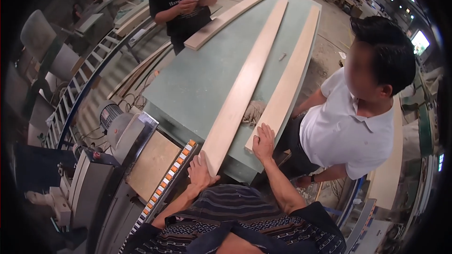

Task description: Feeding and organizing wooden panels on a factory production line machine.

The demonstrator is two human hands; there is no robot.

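Note:
Two long pale wooden boards run lengthwise away from me on a green-topped table (197, 84). My left hand (199, 173) holds the near end of the middle board (240, 91), its fingers along the left edge and its thumb by the end. On the near end of the right-hand board (292, 77) rests my right hand (264, 142), fingers stretched out over the top face. Between these boards lie a crumpled beige cloth or glove (253, 112) and a small metallic piece (282, 57). A third board (230, 18) lies along the table's far left side.
A person in a white shirt (351, 124) stands close on the right; another in black (183, 2) stands at the far left. A machine with a motor (113, 120) and an orange-and-white segmented strip (165, 183) is near my left. A roller conveyor (84, 77) stands beyond.

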